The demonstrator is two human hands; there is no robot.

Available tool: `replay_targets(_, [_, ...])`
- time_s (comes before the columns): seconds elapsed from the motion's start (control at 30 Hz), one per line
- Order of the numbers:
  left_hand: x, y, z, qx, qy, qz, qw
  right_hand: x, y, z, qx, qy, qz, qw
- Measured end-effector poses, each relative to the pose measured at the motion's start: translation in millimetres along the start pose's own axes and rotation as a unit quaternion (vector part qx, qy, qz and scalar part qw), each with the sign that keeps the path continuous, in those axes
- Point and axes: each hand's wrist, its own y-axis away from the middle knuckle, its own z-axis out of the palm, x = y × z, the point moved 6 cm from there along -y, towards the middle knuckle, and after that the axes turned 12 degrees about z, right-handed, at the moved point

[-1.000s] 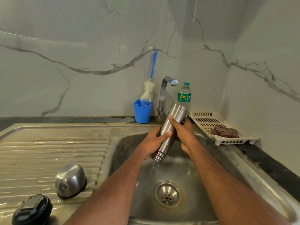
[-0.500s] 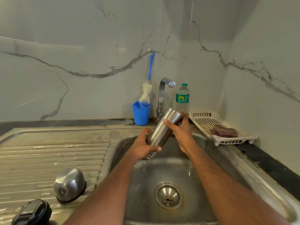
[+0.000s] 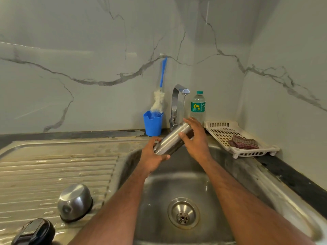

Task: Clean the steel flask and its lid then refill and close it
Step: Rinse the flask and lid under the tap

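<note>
The steel sink [image 3: 123, 167] takes up most of the view: ribbed drainboard on the left, basin w/ a round drain [image 3: 183, 213] on the right. Basin holds a thin film of water, nothing else lying in it.

Over the basin the person holds the steel flask [image 3: 172, 140] tilted, nearly lying across, its far end up toward the tap [image 3: 178, 96], which has a thin stream of water [image 3: 184, 101] running from its spout. The flask's mouth can't be made out from here. Left hand [image 3: 154, 157] grips the lower end, fingers wrapped round the body and thumb across the front. Right hand [image 3: 195, 138] holds the upper end, thumb on the near side, fingers laid over the top.

At the back right, a white slotted tray [image 3: 223, 133] sits on the dark counter beside the basin, w/ a folded reddish checked cloth [image 3: 243, 145] inside it. Left of the tap, a blue cup [image 3: 153, 123] stands vs. the wall, holding a bottle brush [image 3: 159, 101], white bristles and blue handle leaning on the marble. Right of the tap is a clear plastic water bottle [image 3: 198, 106], green cap on, approx. full.

On the drainboard, bottom left: a steel cap [image 3: 74, 202] lying dome-up, and just beside it a black lid [image 3: 34, 232] at the frame edge. Both well apart from the flask.
</note>
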Motion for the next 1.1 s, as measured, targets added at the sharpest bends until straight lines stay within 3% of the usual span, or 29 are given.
replay_targets(0.1, [7,-5,-5,0.001,-0.023,0.035,0.999,11,-3,-5,-0.004,-0.123,0.109,0.986])
replay_targets(0.2, [5,-7,-7,0.000,-0.020,0.030,0.999,27,-1,-15,-0.009,-0.273,0.235,0.933])
replay_targets(0.33, [-2,-2,-19,0.101,0.084,-0.029,0.991,31,2,-20,-0.039,-0.363,0.298,0.882])
replay_targets(0.4, [-3,-1,-28,0.188,0.161,-0.039,0.968,29,3,-18,-0.051,-0.401,0.316,0.858])
replay_targets(0.5, [-1,0,-36,0.283,0.313,-0.079,0.903,25,6,-8,-0.068,-0.427,0.336,0.837])
replay_targets(0.57, [-1,-1,-27,0.282,0.433,-0.102,0.850,21,9,-1,-0.083,-0.417,0.345,0.837])
replay_targets(0.63, [4,-2,-13,0.233,0.488,-0.113,0.834,20,14,6,-0.115,-0.388,0.363,0.839])
replay_targets(0.73, [10,0,-1,0.194,0.491,-0.129,0.840,22,24,12,-0.186,-0.318,0.394,0.842])
replay_targets(0.8, [10,0,-1,0.193,0.472,-0.144,0.848,26,26,9,-0.215,-0.228,0.390,0.865])
replay_targets(0.9, [12,0,1,0.144,0.375,-0.164,0.901,21,29,5,-0.259,-0.134,0.355,0.888])
replay_targets(1.0, [25,1,18,0.058,0.231,-0.135,0.962,15,39,21,-0.328,-0.118,0.343,0.872])
replay_targets(1.1, [30,0,36,-0.023,0.154,-0.111,0.982,16,44,33,-0.321,-0.162,0.373,0.855])
